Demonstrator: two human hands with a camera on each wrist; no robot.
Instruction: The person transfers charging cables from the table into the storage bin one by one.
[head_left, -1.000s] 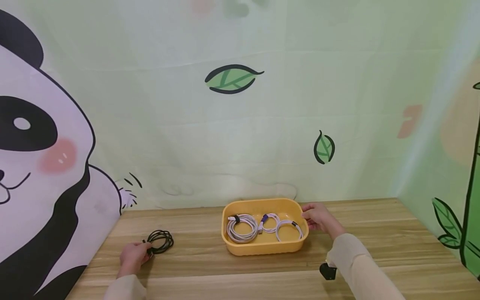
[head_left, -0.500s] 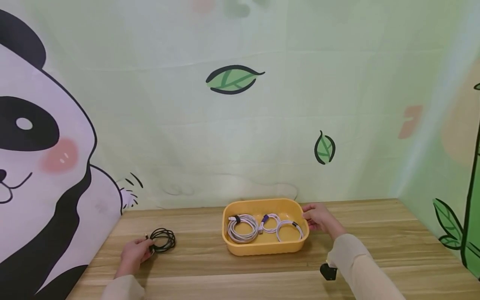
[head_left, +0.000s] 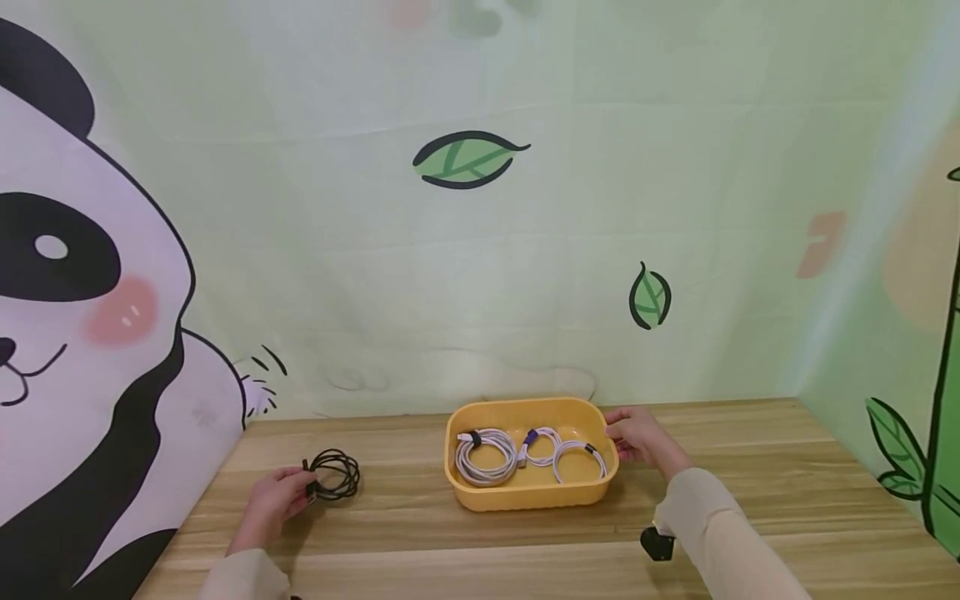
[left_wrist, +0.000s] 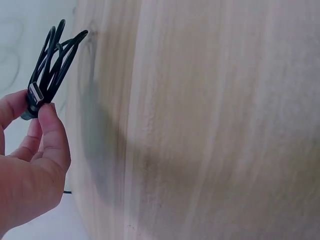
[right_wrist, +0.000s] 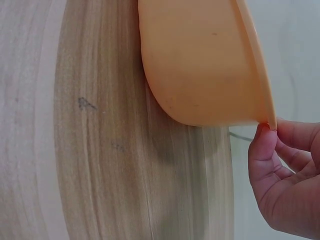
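My left hand (head_left: 276, 493) pinches a coiled black USB cable (head_left: 337, 475) between thumb and fingertips at the left of the table. In the left wrist view the coil stands off the wood, its metal USB plug (left_wrist: 36, 93) showing beside the thumb. My right hand (head_left: 637, 435) pinches the right rim of a yellow plastic basket (head_left: 534, 498); the right wrist view shows thumb and fingers (right_wrist: 262, 142) on either side of that rim. Inside the basket lie a thick white coiled cable (head_left: 486, 479), a small white cable with a purple plug (head_left: 542, 446) and a thin white coil (head_left: 579, 446).
The wooden table (head_left: 420, 550) meets a green printed backdrop (head_left: 375, 275) just behind the basket. A panda picture (head_left: 135, 233) covers the left side. A small black object (head_left: 657, 543) hangs by the right sleeve.
The left hand has raised the black cable from the table and shifted it slightly right, towards the basket. The right hand and the basket have stayed put.
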